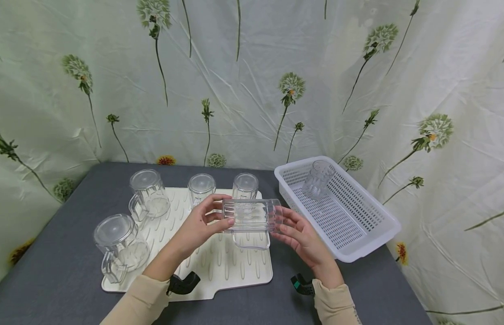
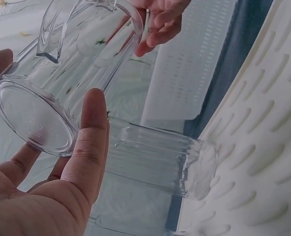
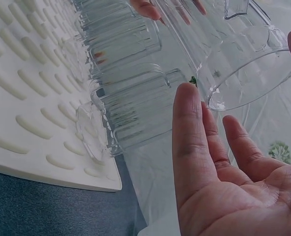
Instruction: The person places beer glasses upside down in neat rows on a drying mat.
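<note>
A clear glass mug [image 1: 252, 215] lies sideways in the air between both hands, over the right part of the white drying mat [image 1: 219, 273]. Its handle points toward the person in the head view. My left hand [image 1: 201, 225] grips the base end, thumb on the near side and fingers behind. At the rim end, my right hand [image 1: 302, 237] holds the mug between thumb and fingers. The left wrist view shows the round base [image 2: 34, 118] close to the left fingers. In the right wrist view the open rim [image 3: 248, 81] sits above the right fingertips.
Upside-down glass mugs stand on the mat: two at the left [image 1: 146, 192] [image 1: 121, 241] and two at the back [image 1: 202, 186] [image 1: 245, 184]. A white perforated basket [image 1: 388, 225] on the right holds one tilted glass [image 1: 317, 180]. A dandelion-print curtain [image 1: 252, 90] hangs behind the dark table.
</note>
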Motion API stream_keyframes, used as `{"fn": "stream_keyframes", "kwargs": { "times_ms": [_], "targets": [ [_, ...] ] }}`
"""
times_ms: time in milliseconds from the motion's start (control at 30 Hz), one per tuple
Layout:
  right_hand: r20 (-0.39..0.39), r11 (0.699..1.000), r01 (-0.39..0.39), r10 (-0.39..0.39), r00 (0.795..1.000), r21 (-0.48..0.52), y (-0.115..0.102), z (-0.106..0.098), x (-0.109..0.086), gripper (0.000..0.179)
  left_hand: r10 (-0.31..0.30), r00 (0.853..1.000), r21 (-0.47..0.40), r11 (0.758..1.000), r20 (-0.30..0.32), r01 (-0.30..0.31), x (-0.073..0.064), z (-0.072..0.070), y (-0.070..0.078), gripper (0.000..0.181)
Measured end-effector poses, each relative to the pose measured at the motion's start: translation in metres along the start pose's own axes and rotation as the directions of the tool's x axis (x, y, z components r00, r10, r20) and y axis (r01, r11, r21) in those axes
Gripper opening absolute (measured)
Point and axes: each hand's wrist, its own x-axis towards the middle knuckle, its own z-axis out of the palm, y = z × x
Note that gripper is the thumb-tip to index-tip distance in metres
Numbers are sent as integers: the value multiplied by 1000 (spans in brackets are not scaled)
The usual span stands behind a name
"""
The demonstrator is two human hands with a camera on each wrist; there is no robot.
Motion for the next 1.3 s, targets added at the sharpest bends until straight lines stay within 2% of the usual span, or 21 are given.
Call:
{"fn": "stream_keyframes", "kwargs": {
  "times_ms": [800, 1067, 1300],
  "targets": [
    [16, 1000, 16, -16, 1000, 1, 0, -2, 2, 67, 0, 1000, 21, 1000, -15, 0, -7, -7, -3, 62],
    [14, 1000, 15, -14, 1000, -25, -2, -3, 2, 65, -6, 1000, 61, 998, -29, 8, -10, -9, -4, 61],
    [28, 1000, 28, -28, 999, 11, -3, -5, 2, 63, -7, 999, 88, 996, -40, 10, -13, -12, -4, 62]
  ]
}}
